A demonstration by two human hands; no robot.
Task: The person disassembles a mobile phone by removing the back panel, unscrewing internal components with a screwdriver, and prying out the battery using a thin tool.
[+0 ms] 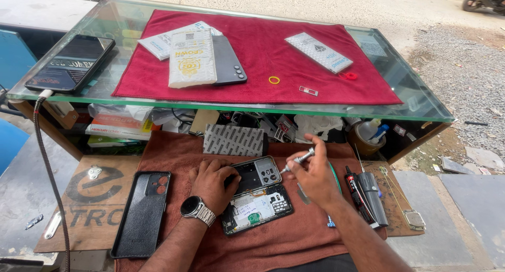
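Low in the frame, just left of centre, the left hand (pixel 211 182) with a silver wristwatch (pixel 195 208) lies curled on the opened black smartphone with its back removed (pixel 256 203), fingers pressing its upper left corner. The right hand (pixel 314 173), at centre right, pinches a slim silver screwdriver (pixel 298 160), its tip pointing down-left at the phone's grey camera plate (pixel 258 173). Phone and hands sit on a brown cloth (pixel 294 235) that runs off the bottom edge, with bare cloth below the phone. At lower left, a black leather-look phone case (pixel 142 213) lies partly on a brown printed board (pixel 84 209), close to the left wrist. Right of the right forearm lie dark cylindrical tools (pixel 368 198), leaving only a narrow gap. Farther up, a glass shelf edge (pixel 263 110) crosses the frame above the hands; on it a red towel (pixel 263 51) carries white packets (pixel 192 59), with a black phone on a cable (pixel 71 63) at upper left.
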